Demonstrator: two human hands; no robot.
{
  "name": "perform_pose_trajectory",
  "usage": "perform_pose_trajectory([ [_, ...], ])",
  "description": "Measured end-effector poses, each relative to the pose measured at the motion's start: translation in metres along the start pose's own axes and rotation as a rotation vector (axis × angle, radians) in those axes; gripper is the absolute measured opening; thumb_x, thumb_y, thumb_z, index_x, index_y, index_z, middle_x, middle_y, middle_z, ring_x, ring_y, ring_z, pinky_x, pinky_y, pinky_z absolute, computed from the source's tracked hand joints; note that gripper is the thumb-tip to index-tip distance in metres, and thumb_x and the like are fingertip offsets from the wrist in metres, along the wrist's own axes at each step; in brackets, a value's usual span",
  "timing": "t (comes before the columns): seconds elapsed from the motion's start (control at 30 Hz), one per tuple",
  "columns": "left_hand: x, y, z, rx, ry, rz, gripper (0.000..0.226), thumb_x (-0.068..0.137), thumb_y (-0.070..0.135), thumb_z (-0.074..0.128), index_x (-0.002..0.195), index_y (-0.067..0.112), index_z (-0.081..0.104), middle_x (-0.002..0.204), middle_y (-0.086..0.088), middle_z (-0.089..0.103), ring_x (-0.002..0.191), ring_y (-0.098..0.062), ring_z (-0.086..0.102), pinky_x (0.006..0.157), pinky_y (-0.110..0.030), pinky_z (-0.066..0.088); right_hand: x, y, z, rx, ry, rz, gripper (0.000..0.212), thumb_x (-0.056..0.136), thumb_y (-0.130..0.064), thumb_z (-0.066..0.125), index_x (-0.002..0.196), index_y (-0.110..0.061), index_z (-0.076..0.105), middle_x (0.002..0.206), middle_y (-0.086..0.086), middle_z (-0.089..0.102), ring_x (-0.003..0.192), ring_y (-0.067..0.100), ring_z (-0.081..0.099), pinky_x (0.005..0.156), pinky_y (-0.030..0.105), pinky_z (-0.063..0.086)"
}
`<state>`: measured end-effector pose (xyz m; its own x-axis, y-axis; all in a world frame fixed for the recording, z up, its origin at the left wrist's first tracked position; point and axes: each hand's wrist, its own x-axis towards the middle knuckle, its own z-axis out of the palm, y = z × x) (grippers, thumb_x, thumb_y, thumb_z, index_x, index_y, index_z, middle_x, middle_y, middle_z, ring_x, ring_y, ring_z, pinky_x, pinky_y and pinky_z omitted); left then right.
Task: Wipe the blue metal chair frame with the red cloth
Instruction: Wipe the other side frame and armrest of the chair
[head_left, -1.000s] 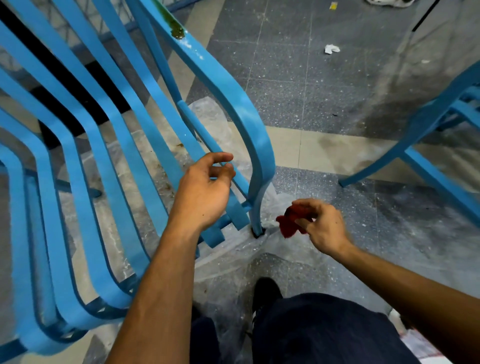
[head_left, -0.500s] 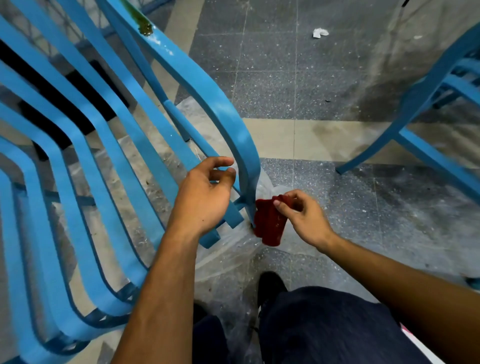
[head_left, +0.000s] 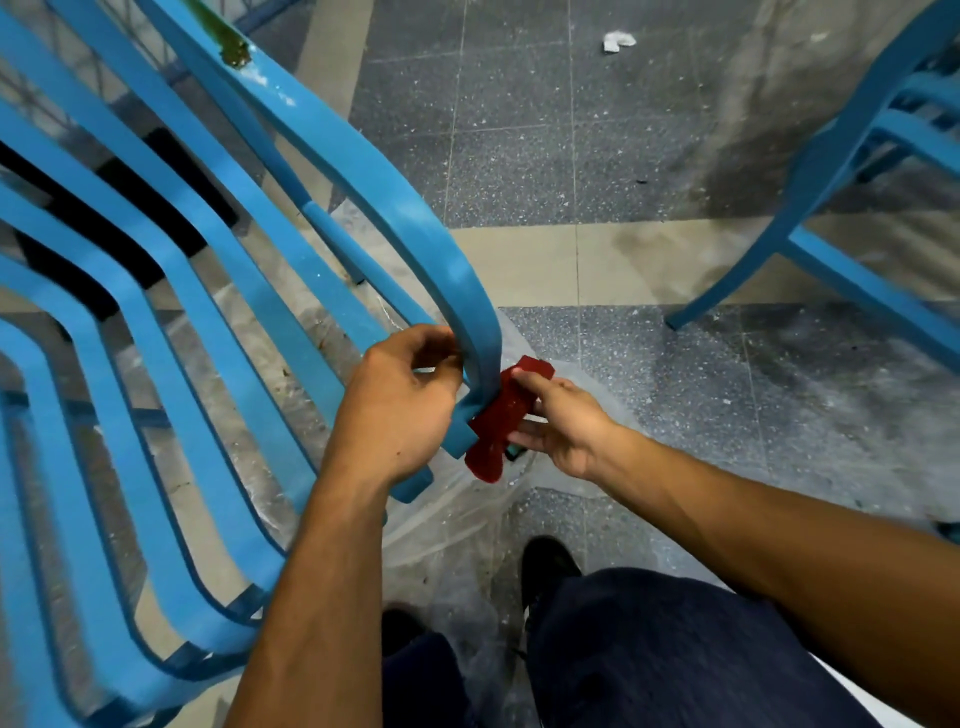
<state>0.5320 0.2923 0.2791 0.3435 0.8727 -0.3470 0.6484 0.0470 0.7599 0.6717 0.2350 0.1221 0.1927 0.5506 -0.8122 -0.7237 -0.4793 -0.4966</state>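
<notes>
Speckled grey floor (head_left: 519, 130), plastic sheet (head_left: 457, 519) under blue chair frame (head_left: 405, 223); left fingers (head_left: 431, 338) round it, right fingers (head_left: 535, 382) pinching red cloth (head_left: 498, 421).

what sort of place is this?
Likely a workshop or commercial back area, not a home: speckled tiled floor, plastic sheet spread under the blue chair frame, and a second matching chair nearby.

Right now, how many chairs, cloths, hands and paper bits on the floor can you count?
Chairs: 2, the chair frame and the second chair
Cloths: 1, the red cloth
Hands: 2, the left hand and the right hand
Paper bits: 1, the paper scrap
Total: 6
</notes>
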Motion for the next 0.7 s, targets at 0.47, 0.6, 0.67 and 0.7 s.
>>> perform_pose_trajectory([
  [0.47, 0.003, -0.004, -0.001, 0.004, 0.003, 0.02, 0.018, 0.094, 0.018, 0.064, 0.104, 0.03, 0.074, 0.096, 0.019, 0.075, 0.093, 0.003, 0.068, 0.093, -0.033, 0.056, -0.076, -0.03, 0.003, 0.223, -0.289, 0.065, 0.013, 0.088, -0.004, 0.065, 0.089, -0.017, 0.065, 0.072, 0.002, 0.071, 0.07, 0.016, 0.07, 0.078, 0.03, 0.059],
  [0.6, 0.004, -0.006, -0.001, -0.001, 0.014, 0.025, 0.017, 0.095, 0.019, 0.063, 0.104, 0.029, 0.075, 0.096, 0.017, 0.075, 0.094, -0.002, 0.07, 0.093, -0.037, 0.057, -0.084, -0.03, 0.008, 0.229, -0.302, 0.008, 0.018, 0.089, 0.002, 0.062, 0.091, -0.015, 0.065, 0.088, 0.006, 0.074, 0.08, 0.021, 0.073, 0.081, 0.034, 0.061],
  [0.67, 0.004, -0.005, -0.001, 0.006, 0.017, 0.027, 0.017, 0.095, 0.019, 0.063, 0.104, 0.029, 0.074, 0.096, 0.016, 0.075, 0.094, -0.003, 0.07, 0.093, -0.037, 0.057, -0.075, -0.026, 0.012, 0.22, -0.224, 0.012, 0.019, 0.09, 0.004, 0.061, 0.093, -0.014, 0.064, 0.083, 0.005, 0.075, 0.071, 0.019, 0.075, 0.068, 0.031, 0.065],
  [0.7, 0.004, -0.005, 0.0, 0.008, 0.017, 0.026, 0.017, 0.095, 0.018, 0.063, 0.103, 0.029, 0.074, 0.096, 0.017, 0.075, 0.094, -0.003, 0.07, 0.093, -0.037, 0.057, -0.07, -0.025, 0.015, 0.218, -0.176, 0.024, 0.02, 0.09, 0.005, 0.061, 0.094, -0.013, 0.064, 0.08, 0.005, 0.076, 0.066, 0.019, 0.076, 0.061, 0.031, 0.064],
])
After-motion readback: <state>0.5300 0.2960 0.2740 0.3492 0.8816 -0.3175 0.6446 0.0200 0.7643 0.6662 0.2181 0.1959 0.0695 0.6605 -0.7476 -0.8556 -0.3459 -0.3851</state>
